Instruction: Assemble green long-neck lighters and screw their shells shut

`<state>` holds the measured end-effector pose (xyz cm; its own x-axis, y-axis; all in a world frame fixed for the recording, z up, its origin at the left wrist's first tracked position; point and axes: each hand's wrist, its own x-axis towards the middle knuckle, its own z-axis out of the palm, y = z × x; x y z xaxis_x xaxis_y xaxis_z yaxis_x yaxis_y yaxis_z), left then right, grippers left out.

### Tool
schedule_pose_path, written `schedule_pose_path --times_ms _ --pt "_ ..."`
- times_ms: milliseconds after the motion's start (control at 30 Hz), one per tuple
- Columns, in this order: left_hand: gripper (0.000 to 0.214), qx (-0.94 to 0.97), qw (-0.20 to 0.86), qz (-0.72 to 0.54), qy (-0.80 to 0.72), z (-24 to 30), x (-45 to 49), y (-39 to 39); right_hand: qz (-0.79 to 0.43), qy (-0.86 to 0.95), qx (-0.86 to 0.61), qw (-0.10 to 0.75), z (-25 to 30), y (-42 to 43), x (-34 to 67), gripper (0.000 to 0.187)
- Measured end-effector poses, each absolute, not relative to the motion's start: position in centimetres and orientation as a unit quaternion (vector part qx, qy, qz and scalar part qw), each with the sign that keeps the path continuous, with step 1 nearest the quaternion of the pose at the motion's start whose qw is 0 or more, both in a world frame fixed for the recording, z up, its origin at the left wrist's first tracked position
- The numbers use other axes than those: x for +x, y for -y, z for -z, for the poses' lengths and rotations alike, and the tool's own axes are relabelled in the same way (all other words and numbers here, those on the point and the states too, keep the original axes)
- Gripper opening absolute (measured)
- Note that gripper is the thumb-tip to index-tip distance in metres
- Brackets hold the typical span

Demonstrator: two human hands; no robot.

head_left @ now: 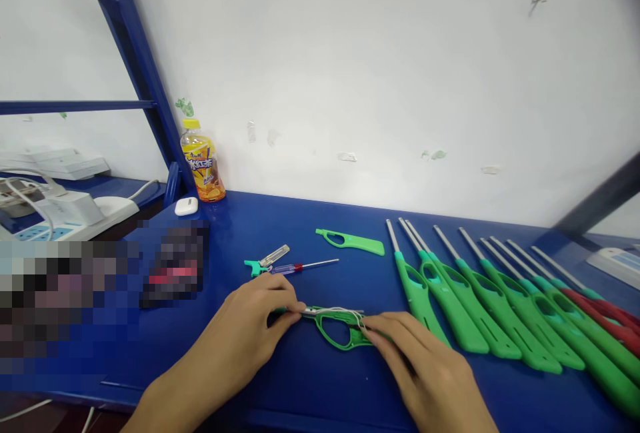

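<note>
A green lighter shell half (pixel 321 334) lies between my hands near the front of the table, its open inner side facing up. My left hand (pixel 250 326) pinches it at the narrow nozzle end, beside a small metal piece. Along its top runs a thin white wire (pixel 340 309), bent in a loop. My right hand (pixel 425 360) closes its thumb and fingertips on the wire and the handle end. Behind them lie a screwdriver (pixel 300 267) with a red-and-clear handle, a teal trigger piece (pixel 256 268), a clear narrow part (pixel 275 256) and another green shell half (pixel 364 244).
Several green long-nozzle lighters (pixel 460 306) lie in a row at the right, with red ones (pixel 600 313) beyond. At the back left stand a drink bottle (pixel 203 163) and a white earphone case (pixel 187 206). A power strip (pixel 110 213) sits far left; a white wall (pixel 350 73) rises behind.
</note>
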<state>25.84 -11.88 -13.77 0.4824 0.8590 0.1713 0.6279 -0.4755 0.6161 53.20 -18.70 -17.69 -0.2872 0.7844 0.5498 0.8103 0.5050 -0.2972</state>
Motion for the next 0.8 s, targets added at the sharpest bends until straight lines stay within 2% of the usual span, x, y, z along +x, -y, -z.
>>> schedule_pose_path --times_ms 300,800 --pt "0.023 0.805 0.309 -0.276 -0.425 13.32 25.90 11.41 0.007 0.789 -0.513 0.339 17.80 18.62 52.80 0.017" --pt "0.022 0.805 0.292 -0.293 -0.425 13.81 26.10 10.90 0.018 0.788 -0.503 0.354 17.07 18.90 52.73 0.019"
